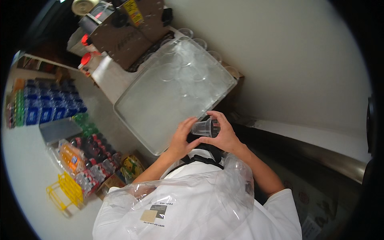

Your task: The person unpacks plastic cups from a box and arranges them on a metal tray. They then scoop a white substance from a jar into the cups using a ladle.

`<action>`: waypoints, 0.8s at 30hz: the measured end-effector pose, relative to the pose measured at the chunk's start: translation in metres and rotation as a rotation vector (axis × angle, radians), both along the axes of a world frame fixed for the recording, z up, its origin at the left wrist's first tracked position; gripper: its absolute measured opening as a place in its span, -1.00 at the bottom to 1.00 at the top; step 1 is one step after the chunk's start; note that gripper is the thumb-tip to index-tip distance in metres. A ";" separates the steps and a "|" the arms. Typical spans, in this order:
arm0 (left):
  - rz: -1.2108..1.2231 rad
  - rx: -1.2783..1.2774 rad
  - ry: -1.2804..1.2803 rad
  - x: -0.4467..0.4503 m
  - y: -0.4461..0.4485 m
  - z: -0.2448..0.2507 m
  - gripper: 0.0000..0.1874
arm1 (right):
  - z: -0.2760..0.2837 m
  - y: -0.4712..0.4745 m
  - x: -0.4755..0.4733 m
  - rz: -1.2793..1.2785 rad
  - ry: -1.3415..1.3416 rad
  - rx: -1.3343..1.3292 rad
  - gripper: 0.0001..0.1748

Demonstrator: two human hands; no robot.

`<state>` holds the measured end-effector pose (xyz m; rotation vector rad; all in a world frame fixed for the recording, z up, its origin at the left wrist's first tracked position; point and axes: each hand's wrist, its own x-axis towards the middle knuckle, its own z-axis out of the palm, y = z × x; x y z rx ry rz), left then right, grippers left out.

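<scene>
My right hand [223, 133] grips a clear plastic cup [202, 128] by its rim end, the cup lying sideways above the near edge of a large metal tray [136, 133]. At the cup's other end is my left hand [181, 139], its fingers curved around the base; whether they touch it cannot be told. Many clear plastic cups [192, 72] stand close together on the far and right part of the tray. A clear plastic bag or sheet [186, 187] lies across my chest and forearm.
Beyond the tray stands a brown board-like panel [120, 45], with red-lidded containers [86, 58] to its left. A wall [285, 60] rises on the right. Packed bottles [45, 103], a second metal tray [60, 130] and a yellow rack [67, 189] are at the left.
</scene>
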<state>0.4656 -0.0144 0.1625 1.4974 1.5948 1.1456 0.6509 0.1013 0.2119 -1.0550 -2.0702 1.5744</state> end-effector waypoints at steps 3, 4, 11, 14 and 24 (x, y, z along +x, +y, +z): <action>-0.019 -0.008 0.228 0.000 -0.004 0.015 -0.33 | -0.007 -0.001 -0.016 0.119 -0.021 -0.006 0.07; 0.030 -0.003 0.236 -0.002 -0.006 0.013 -0.34 | -0.008 -0.003 -0.023 0.140 0.002 -0.034 0.11; 0.353 -0.051 0.203 -0.076 -0.025 -0.059 -0.33 | -0.014 -0.015 -0.033 0.044 -0.054 0.147 -0.09; 0.639 -0.092 -0.001 -0.142 0.012 -0.100 -0.34 | -0.026 -0.025 -0.036 0.006 0.011 -0.238 -0.41; 0.786 -0.017 0.122 -0.250 0.121 -0.164 -0.33 | -0.025 -0.098 -0.064 -0.056 -0.416 -0.426 -0.60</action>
